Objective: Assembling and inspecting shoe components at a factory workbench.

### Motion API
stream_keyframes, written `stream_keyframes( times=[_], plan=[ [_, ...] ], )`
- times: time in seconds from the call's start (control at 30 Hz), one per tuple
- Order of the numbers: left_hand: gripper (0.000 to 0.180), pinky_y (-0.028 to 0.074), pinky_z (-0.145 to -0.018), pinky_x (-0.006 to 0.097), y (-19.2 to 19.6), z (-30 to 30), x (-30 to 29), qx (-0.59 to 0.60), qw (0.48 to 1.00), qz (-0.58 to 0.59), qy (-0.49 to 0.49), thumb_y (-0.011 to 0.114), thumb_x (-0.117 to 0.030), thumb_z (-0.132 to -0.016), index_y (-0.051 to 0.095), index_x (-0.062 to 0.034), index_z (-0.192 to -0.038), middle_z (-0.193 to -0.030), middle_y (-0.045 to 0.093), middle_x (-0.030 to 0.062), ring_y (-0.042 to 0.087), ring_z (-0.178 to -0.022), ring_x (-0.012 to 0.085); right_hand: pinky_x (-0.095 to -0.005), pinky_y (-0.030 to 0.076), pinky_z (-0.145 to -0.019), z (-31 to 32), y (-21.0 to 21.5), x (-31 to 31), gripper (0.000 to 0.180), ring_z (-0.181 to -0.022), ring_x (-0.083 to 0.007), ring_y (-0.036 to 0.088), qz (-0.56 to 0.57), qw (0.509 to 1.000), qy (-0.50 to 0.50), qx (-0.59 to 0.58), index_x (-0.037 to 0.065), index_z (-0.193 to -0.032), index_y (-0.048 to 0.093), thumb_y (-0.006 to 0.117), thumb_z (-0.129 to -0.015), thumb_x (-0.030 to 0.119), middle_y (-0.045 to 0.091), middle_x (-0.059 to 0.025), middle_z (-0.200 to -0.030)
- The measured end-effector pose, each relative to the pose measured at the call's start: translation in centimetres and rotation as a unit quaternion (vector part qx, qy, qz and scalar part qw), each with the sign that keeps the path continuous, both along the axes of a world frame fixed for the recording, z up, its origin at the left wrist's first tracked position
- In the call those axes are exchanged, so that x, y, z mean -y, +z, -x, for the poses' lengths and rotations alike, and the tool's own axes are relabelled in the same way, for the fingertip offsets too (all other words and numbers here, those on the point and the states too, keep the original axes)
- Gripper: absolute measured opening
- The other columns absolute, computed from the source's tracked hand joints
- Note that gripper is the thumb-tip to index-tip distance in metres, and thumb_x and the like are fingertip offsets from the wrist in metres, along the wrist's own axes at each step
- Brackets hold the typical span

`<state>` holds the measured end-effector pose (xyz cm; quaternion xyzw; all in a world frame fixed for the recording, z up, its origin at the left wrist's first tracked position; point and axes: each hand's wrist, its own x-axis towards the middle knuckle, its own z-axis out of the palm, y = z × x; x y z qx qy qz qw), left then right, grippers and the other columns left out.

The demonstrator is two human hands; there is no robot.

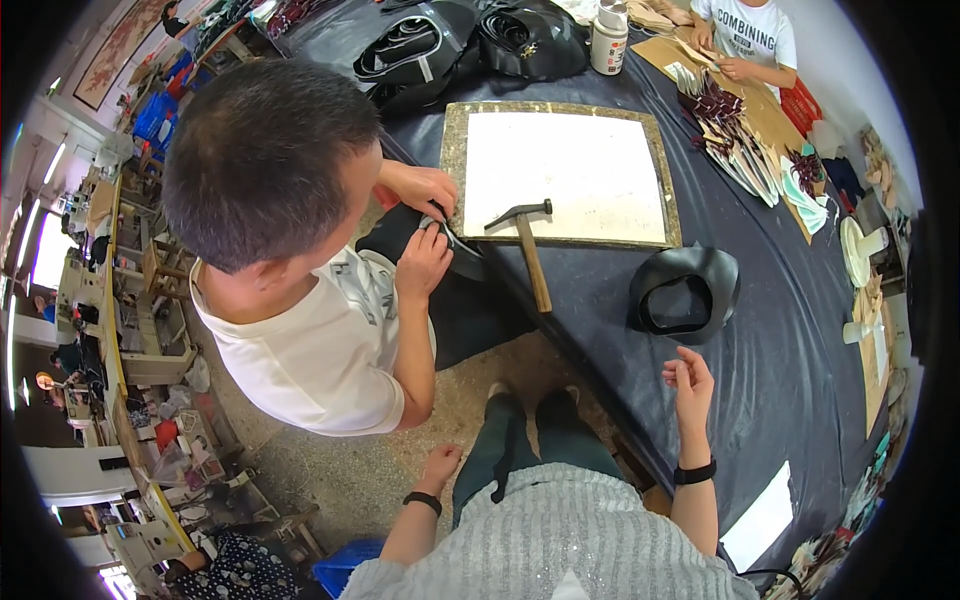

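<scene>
My right hand (690,388) is over the dark table, its fingers loosely bent and apart, holding nothing. Just beyond its fingertips lies a ring-shaped black leather piece (712,285) with an opening in the middle. Down by my side, my left hand (441,464) hangs with its fingers curled in and nothing visible in it. At the left, a person in a white T-shirt grips a black leather piece (466,258) with both hands at the corner of a white-topped board (560,160). A hammer (532,258) with a wooden handle rests across that board's near edge.
Black leather rolls (535,40) and a pale jar (609,40) stand at the table's far side. Another person works at the far right, by a brown sheet (690,58) and bundled strips (735,135). White paper (758,520) lies near me; a blue crate (345,567) sits below left.
</scene>
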<state>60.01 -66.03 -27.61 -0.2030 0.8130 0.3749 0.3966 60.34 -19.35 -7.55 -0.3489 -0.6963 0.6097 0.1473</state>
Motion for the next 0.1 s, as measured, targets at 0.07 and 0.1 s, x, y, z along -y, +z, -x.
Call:
stream_keyframes(
  times=[0.07,0.1],
  plan=[
    [0.037,0.050,-0.080,0.035,0.03,0.05,-0.27,-0.008,1.000,-0.001,-0.002,0.062,-0.035,-0.084,0.070,-0.0042,-0.103,-0.089,0.071,0.0120,0.067,-0.086,0.0235,-0.0247,0.049,-0.072,0.15,-0.09,-0.05,0.025,-0.081,-0.0120,0.063,0.002,1.000,0.000,0.007,0.000,-0.119,0.058,0.049,-0.097,0.007,0.066,-0.0063,-0.093],
    [0.039,0.050,-0.081,0.035,0.05,0.11,-0.37,0.004,1.000,-0.008,0.011,0.061,-0.037,-0.084,0.070,-0.0040,-0.103,-0.091,0.071,0.0134,0.067,-0.089,0.0243,-0.0247,0.049,-0.072,0.29,-0.15,-0.05,0.025,-0.081,-0.0120,0.063,0.002,1.000,0.001,0.007,0.000,-0.119,0.058,0.049,-0.097,0.007,0.066,-0.0063,-0.093]
  ],
)
